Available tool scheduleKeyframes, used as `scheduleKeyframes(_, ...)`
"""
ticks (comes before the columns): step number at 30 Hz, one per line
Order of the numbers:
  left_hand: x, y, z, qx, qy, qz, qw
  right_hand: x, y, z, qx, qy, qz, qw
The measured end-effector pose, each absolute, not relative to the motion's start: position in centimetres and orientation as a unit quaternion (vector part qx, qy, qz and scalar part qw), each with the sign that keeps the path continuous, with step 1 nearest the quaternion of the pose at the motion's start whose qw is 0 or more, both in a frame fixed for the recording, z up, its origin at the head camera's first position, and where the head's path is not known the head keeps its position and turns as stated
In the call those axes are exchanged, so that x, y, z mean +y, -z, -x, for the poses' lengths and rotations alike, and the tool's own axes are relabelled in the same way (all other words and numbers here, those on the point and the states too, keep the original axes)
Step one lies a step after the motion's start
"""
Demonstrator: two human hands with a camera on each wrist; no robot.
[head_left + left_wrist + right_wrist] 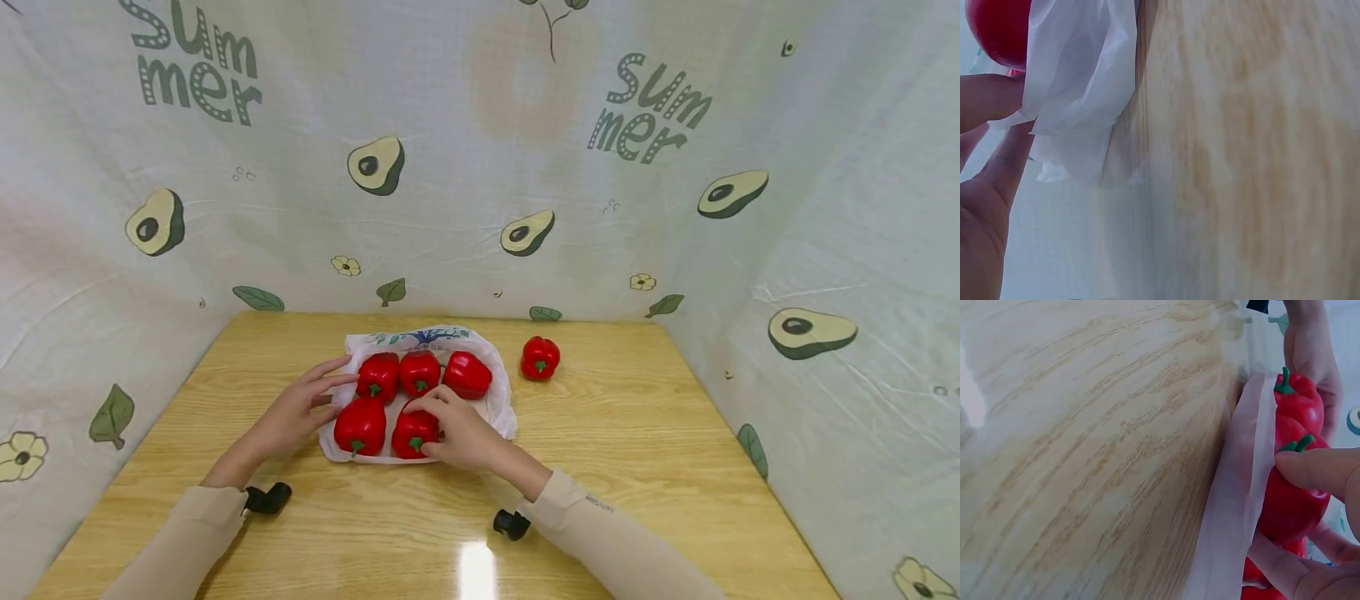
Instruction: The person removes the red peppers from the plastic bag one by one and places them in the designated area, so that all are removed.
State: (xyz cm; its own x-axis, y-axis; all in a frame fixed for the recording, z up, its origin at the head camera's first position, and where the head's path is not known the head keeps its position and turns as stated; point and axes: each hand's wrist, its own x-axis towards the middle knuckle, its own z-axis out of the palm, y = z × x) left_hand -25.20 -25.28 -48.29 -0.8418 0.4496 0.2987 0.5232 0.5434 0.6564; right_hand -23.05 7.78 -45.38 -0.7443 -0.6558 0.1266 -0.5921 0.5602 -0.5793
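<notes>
In the head view, several red bell peppers lie in two rows inside a white paper-lined tray (504,414). My right hand (462,429) grips the front middle bell pepper (412,435), thumb near its green stem and fingers over its far side; the right wrist view shows that bell pepper (1291,506) between thumb and fingers. At the tray's left side, my left hand (300,406) has its fingers spread against the lining beside the front left bell pepper (361,427). The left wrist view shows those fingers (991,100) touching the white paper (1079,81).
One more red bell pepper (540,358) sits on the wooden table (615,433) to the right of the tray, towards the back. A printed cloth (450,100) hangs behind the table and along both sides. Black wrist cameras are worn below both hands.
</notes>
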Motion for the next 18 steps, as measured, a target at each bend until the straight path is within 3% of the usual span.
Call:
scheduleKeyframes(11, -25.4, 48.6, 25.2, -0.883, 0.38, 0.271, 0.048, 9.3, 43.6, 22.6, 0.872, 0.34, 0.346, 0.059)
scheduleKeyframes(18, -25.4, 48.6, 25.4, -0.883, 0.382, 0.27, 0.044, 12.1, 41.7, 23.4, 0.873, 0.338, 0.352, 0.027)
